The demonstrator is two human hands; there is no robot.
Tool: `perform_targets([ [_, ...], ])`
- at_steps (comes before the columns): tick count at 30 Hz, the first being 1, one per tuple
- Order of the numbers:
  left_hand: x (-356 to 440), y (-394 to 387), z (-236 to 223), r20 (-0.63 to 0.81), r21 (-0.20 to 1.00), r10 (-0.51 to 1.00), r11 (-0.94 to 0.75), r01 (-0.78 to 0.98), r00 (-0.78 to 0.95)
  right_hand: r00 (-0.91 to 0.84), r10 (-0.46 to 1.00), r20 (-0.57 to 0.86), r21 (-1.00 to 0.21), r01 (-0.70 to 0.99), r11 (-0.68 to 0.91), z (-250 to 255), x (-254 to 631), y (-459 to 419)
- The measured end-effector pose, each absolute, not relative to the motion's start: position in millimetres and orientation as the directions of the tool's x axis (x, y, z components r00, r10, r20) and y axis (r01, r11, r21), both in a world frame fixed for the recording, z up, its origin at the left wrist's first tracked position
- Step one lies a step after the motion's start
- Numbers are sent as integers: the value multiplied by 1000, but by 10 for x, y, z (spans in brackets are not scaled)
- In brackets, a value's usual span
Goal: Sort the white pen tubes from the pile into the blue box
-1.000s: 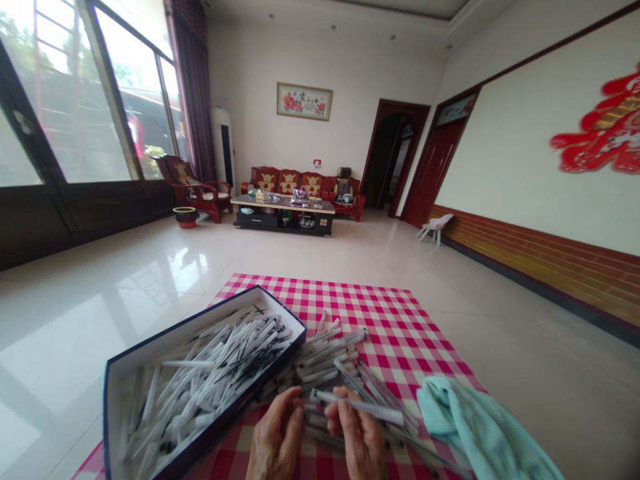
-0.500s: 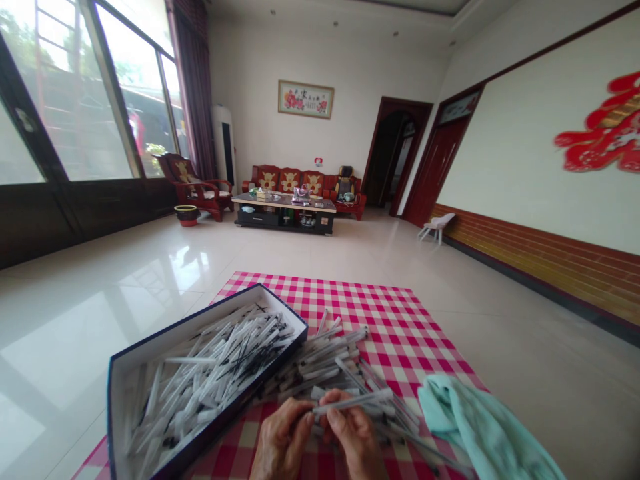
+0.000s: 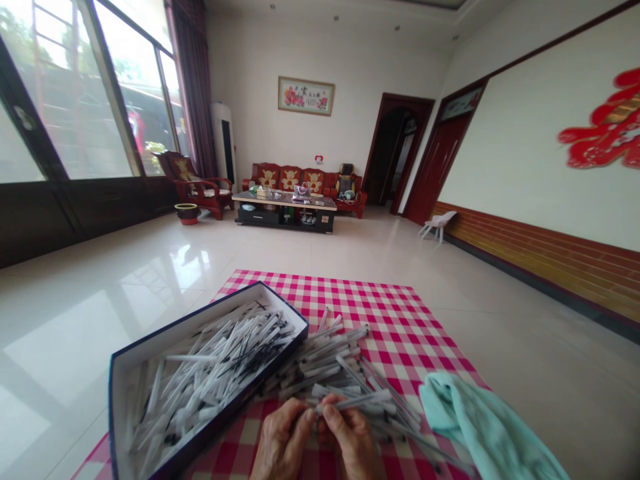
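Observation:
Both my left hand (image 3: 283, 443) and my right hand (image 3: 347, 440) are at the bottom middle of the view, fingertips together on a slim grey-white pen (image 3: 360, 400). Its left end sits between my fingers. Just beyond my hands, a loose heap of similar pens (image 3: 325, 360) lies on a pink-and-white checked cloth (image 3: 400, 333). To my left stands a long white cardboard box with a navy rim (image 3: 167, 337), filled with many white pens with black parts. Its near corner lies close to my left hand.
A crumpled teal towel (image 3: 480, 420) lies on the cloth's right side. The cloth rests on a glossy tiled floor (image 3: 125, 267). Far ahead stand a low coffee table (image 3: 285, 213) and a red wooden sofa (image 3: 290, 179).
My hands have come closer together on the pen. Its right end has swung up from pointing down-right to slightly up-right. The view has tilted slightly.

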State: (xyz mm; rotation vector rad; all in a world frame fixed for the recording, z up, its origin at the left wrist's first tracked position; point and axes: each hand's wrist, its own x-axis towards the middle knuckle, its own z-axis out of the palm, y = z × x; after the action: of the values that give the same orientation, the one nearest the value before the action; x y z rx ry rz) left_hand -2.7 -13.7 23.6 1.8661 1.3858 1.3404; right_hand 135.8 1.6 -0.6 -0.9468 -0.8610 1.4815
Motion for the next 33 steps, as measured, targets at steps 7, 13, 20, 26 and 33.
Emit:
perform_targets([
  [7, 3, -131, 236, 322, 870, 946, -280, 407, -37, 12, 996, -87, -884, -462, -72, -60, 1296, 26],
  [13, -10, -125, 259, 365, 871, 931, -351, 343, 25, -117, 989, -91, -861, -490, -137, -77, 1383, 55],
  [20, 13, -92, 59, 285, 885, 958, -251, 391, -32, -88, 995, -51, -877, -472, -87, -3, 1323, -2],
  [26, -7, -101, 129, 185, 929, 982, -159, 334, -47, -82, 994, -69, -864, -493, -100, -1, 1322, 0],
  [33, -16, -112, 193, 254, 920, 967, -247, 303, 19, -114, 993, -42, -876, -474, -92, -44, 1350, 19],
])
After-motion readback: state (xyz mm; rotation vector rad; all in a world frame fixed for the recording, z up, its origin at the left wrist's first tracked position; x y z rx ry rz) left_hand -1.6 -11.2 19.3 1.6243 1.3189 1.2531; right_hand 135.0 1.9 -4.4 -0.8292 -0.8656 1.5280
